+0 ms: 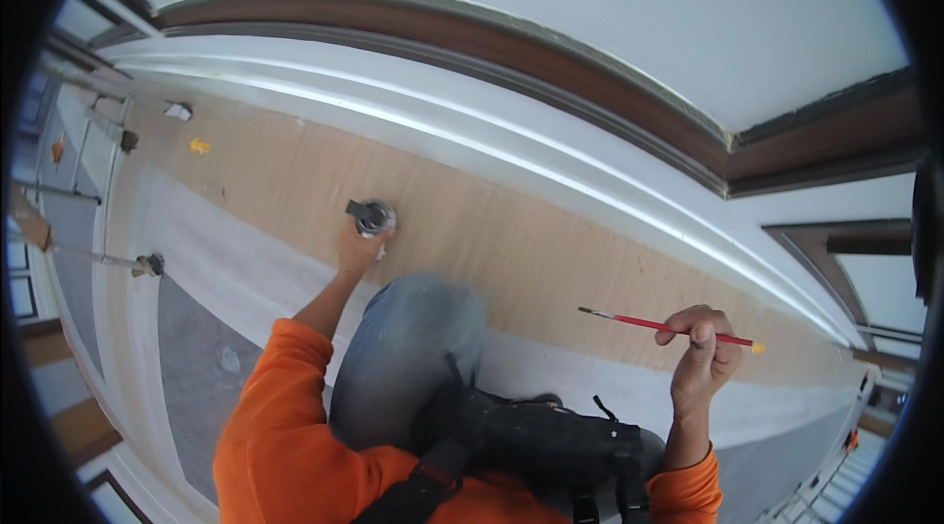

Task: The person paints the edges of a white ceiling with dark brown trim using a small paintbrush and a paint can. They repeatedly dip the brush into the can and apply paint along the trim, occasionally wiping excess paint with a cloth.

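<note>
My right hand [704, 345] is closed around a thin paintbrush [644, 323] with a red handle, yellow at its end. The brush's dark tip points left, and nothing touches it. To the left, my left hand [358, 247] grips a small round paint pot [376, 217], which has grey or dark contents and a dark flat piece at its top. It sits above the tan board-like floor strip [492, 229]; whether it rests on it I cannot tell. My bent knee [423, 327] is just below the pot.
Beyond the strip runs a white skirting [442, 111] with dark brown trim [472, 37] above it. Ladder-like metal legs [108, 259] stand at the left. A small yellow piece [201, 146] and a white scrap [179, 111] lie on the strip. Grey flooring [202, 347] is at lower left.
</note>
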A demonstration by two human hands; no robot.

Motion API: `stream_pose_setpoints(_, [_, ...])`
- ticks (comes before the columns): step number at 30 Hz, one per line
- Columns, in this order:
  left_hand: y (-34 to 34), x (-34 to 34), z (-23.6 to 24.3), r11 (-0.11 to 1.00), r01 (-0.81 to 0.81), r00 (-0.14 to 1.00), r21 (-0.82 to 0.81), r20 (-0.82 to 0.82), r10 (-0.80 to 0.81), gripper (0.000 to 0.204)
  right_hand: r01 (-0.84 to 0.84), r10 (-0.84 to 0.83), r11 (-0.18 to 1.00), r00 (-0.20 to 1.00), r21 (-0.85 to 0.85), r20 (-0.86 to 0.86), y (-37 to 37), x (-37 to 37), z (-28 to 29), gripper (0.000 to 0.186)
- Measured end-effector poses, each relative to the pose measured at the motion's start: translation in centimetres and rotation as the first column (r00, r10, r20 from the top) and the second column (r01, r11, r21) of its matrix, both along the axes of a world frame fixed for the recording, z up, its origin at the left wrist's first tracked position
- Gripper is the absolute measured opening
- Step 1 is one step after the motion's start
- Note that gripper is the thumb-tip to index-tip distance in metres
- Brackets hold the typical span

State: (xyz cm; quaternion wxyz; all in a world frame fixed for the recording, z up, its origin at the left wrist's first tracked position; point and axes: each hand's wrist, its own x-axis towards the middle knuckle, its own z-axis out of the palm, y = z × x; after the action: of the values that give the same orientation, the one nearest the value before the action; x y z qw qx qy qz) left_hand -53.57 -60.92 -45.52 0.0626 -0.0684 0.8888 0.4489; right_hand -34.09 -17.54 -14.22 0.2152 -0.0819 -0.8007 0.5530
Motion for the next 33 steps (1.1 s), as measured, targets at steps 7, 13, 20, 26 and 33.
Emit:
stream_pose_setpoints(7, [0.6,1.6,-2.0,0.993,-0.106,0.994,-0.057,0.001,0.107,0.067,-0.074,0.075,0.996,0.997,-0.052,0.025,-0.3,-1.9,-1.8,0.039])
stream_pose_setpoints(13, [0.3,1.9,-2.3,0.983,-0.161,0.987,-0.086,-0.010,0.161,0.069,-0.055,0.053,0.995,0.998,-0.079,-0.031,0.5,-1.2,-3.1,0.043])
stream_pose_setpoints(20, [0.8,1.5,0.7,0.964,-0.144,0.987,-0.223,0.044,0.158,0.072,0.007,-0.014,0.997,0.997,-0.081,-0.076,1.0,-1.2,-3.6,0.050])
stream_pose_setpoints(26, [0.0,2.1,2.2,0.918,-0.035,0.947,-0.396,0.281,0.157,0.075,-0.020,0.009,0.993,0.996,-0.114,-0.092,1.2,-1.5,-4.6,0.047])
stream_pose_setpoints(33, [-8.4,0.0,6.3,0.932,-0.032,0.925,-0.362,0.344,0.165,0.060,0.064,-0.061,0.987,0.998,-0.146,0.026,0.5,-1.6,-2.9,0.053])
